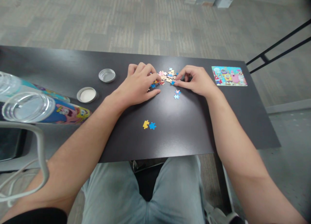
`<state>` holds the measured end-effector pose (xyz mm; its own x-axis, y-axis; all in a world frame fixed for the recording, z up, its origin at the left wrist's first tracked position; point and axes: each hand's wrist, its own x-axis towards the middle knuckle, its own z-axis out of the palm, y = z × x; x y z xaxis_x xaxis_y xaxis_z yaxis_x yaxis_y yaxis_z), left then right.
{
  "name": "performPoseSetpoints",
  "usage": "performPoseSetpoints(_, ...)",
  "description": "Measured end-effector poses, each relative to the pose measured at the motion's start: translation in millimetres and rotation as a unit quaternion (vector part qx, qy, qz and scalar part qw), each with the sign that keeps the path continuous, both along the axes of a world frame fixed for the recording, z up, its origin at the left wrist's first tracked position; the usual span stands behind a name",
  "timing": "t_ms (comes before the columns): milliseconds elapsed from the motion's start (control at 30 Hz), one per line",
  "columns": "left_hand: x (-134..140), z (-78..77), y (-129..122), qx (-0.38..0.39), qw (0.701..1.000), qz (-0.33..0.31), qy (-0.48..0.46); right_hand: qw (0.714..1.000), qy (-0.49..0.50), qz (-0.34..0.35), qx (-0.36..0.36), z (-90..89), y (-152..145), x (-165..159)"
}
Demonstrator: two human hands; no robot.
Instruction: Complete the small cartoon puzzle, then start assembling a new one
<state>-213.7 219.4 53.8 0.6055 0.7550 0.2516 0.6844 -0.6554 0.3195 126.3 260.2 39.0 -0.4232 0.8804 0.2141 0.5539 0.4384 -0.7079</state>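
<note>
A loose pile of small jigsaw puzzle pieces (167, 76) lies near the far side of the dark table. My left hand (141, 81) rests over the pile's left side, fingers bent and apart, thumb stretched toward me; it hides some pieces. At the right side, my right hand (193, 80) has its thumb and index finger pinched close at a blue puzzle piece (172, 83). Nearer to me lie two small pieces, a pink-and-blue one (178, 92) and a light blue one (176, 96). Closer still, a yellow piece (145, 124) touches or nearly touches another blue piece (152, 126).
A colourful cartoon picture card (229, 76) lies at the right. Two round lids (107, 75) (86, 95) sit left of my left hand. Clear cartoon-printed tubes (46, 107) stand at the far left, near a white cable (41, 152). The dark table (184, 133) ends before my knees.
</note>
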Motion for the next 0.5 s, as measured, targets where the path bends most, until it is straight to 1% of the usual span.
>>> performPoseSetpoints(100,1,-0.2,0,0.001,1.000,-0.004,0.002,0.998,0.037,0.021,-0.052,1.2,-2,-2)
performPoseSetpoints(167,2,-1.0,0,0.000,1.000,-0.005,0.005,0.992,0.060,0.054,-0.098,2.4,-5,-5)
performPoseSetpoints(233,3,-2.0,0,-0.001,1.000,-0.004,0.005,0.986,0.056,0.092,-0.130,3.7,-7,-8)
performPoseSetpoints(300,4,-2.9,0,-0.001,1.000,-0.003,0.003,0.987,0.042,0.100,-0.119,4.9,-7,-9)
performPoseSetpoints(333,5,-3.3,-1,-0.001,1.000,-0.002,0.001,0.990,0.037,0.087,-0.100,5.3,-7,-8)
performPoseSetpoints(433,7,-4.2,-3,0.004,1.000,-0.015,-0.007,0.999,0.031,0.006,-0.030,5.4,-3,0)
performPoseSetpoints(500,8,-5.3,-3,0.011,0.999,-0.038,-0.016,0.999,0.014,-0.039,0.005,4.8,1,8)
